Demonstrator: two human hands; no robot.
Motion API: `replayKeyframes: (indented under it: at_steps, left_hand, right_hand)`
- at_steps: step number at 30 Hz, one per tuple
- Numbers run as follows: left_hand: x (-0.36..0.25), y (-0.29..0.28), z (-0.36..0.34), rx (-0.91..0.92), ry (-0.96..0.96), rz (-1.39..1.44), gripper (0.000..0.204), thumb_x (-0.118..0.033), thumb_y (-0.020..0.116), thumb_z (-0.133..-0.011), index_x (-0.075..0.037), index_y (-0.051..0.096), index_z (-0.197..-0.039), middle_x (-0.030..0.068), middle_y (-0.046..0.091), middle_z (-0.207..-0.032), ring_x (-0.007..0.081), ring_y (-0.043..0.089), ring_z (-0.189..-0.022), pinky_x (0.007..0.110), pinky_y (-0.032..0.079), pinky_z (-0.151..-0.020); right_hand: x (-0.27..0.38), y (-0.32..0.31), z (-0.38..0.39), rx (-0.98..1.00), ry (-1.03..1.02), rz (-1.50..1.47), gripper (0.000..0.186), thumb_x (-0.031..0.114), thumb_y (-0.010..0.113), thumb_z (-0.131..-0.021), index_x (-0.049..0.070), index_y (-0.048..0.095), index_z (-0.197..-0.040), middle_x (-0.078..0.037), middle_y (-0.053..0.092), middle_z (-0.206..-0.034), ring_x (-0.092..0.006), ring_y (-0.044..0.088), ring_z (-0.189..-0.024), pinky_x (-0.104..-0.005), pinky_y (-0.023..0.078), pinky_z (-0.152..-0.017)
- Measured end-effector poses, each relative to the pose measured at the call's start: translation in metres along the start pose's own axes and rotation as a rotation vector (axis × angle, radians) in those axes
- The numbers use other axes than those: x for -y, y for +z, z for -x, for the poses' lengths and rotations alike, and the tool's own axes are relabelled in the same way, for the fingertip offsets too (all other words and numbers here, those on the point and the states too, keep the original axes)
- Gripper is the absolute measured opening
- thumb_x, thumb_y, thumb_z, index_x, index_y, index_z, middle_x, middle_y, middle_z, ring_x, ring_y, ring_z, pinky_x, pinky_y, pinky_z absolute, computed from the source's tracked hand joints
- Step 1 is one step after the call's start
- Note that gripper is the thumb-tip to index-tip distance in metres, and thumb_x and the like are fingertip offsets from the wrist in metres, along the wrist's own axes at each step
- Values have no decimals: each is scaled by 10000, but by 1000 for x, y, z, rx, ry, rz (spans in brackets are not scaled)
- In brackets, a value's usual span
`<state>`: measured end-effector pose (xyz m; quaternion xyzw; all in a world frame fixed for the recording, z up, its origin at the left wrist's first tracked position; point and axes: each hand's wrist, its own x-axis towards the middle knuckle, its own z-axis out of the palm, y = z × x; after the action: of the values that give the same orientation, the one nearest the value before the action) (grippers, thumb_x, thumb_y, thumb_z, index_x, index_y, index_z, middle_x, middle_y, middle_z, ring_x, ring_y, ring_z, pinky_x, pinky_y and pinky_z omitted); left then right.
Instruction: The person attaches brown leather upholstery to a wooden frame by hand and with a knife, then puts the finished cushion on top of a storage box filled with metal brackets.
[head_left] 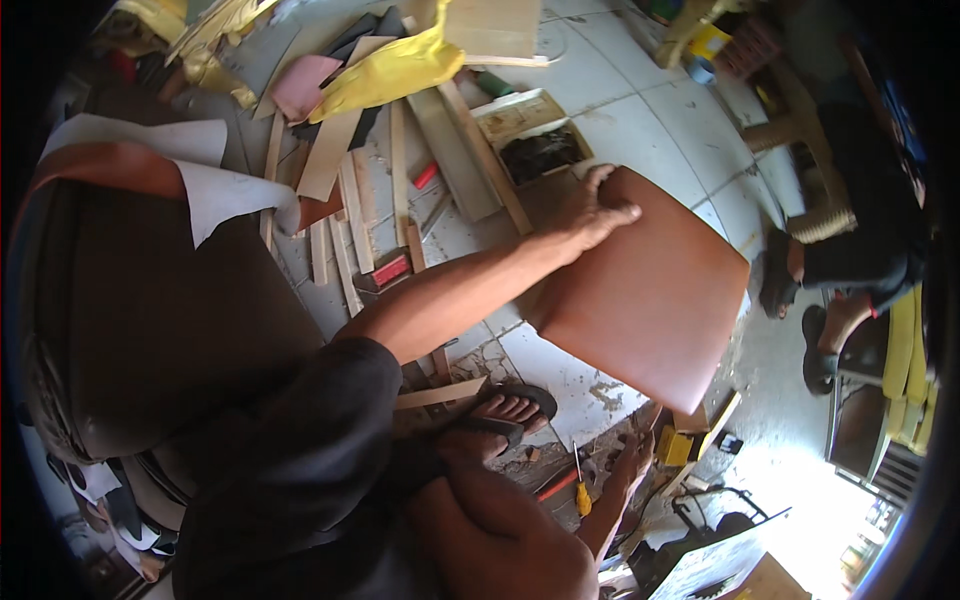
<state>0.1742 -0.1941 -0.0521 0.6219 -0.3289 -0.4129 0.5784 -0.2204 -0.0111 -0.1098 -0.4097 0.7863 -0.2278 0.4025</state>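
My left hand (598, 212) is closed on the upper edge of a brown leather-look padded panel (650, 290), thumb on its face and fingers over the rim. The panel is tilted above the tiled floor. Lower down, my right hand (634, 462) is below the panel's bottom corner; its fingers are small and dim, so I cannot tell whether they grip anything. A screwdriver with a yellow handle (584, 498) is beside my right forearm, near a red-handled tool (556, 487). A yellow box-like object (677, 447) lies just beyond that hand.
A dark padded seat (170, 320) fills the left side, with brown, white-backed sheet material (215, 195) over it. Wood strips (350, 215), a yellow cloth or foam piece (390, 80) and an open carton (545, 150) lie ahead. Another person's sandalled foot (825, 345) is at right.
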Motion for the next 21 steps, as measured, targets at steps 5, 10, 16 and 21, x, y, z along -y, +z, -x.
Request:
replayKeyframes:
  at_steps: [5,10,16,21]
  left_hand:
    - [19,-17,-15,52,67,-98,913,-426,869,-799,-60,376,-1476,228,419,-1489,369,404,-1418,489,358,-1185]
    - [21,-21,-23,137,52,-184,1005,-473,892,-750,-16,328,-1446,284,446,-1427,400,448,-1370,496,401,-1138]
    - [-33,-36,-49,390,-129,-428,1081,-486,920,-681,35,317,-1412,318,496,-1331,433,533,-1261,476,444,-1085]
    - [-52,-27,-63,509,-137,-567,1190,-489,922,-654,71,278,-1483,383,498,-1364,472,514,-1327,487,451,-1082]
  right_hand:
    - [7,10,12,52,55,119,553,189,542,-952,46,491,-1484,-84,710,-949,-99,542,-551,-291,432,-466]
    - [-2,19,24,14,142,124,521,160,559,-964,31,520,-1467,-120,705,-975,-113,507,-472,-311,399,-412]
    - [-71,-2,1,-9,-132,339,521,148,559,-969,49,501,-1477,-134,691,-928,-172,550,-523,-328,415,-452]
    - [-106,-16,-1,-121,-300,388,507,128,553,-968,65,510,-1469,-95,691,-857,-125,549,-500,-287,411,-371]
